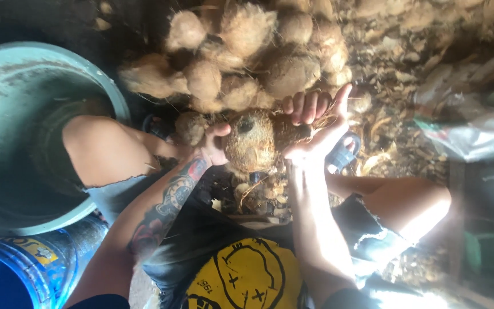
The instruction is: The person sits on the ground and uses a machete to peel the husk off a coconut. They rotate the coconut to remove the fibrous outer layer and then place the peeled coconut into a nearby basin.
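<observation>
A brown, fibrous husked coconut (251, 140) with a dark hole at its top is held between both my hands, above my lap. My left hand (214, 146) presses its left side with thumb and fingers. My right hand (315, 123) cups its right side, fingers curled over the top edge. Below the coconut, bits of husk and shell (258, 194) lie between my knees. Just beyond my hands rises a pile of several more husked coconuts (247, 57).
A large grey-green basin (112, 91) stands at the left beside my left knee, with a blue bucket (18, 274) below it. Husk scraps (395, 68) cover the ground at the right. Plastic sheeting (475, 134) lies at the far right.
</observation>
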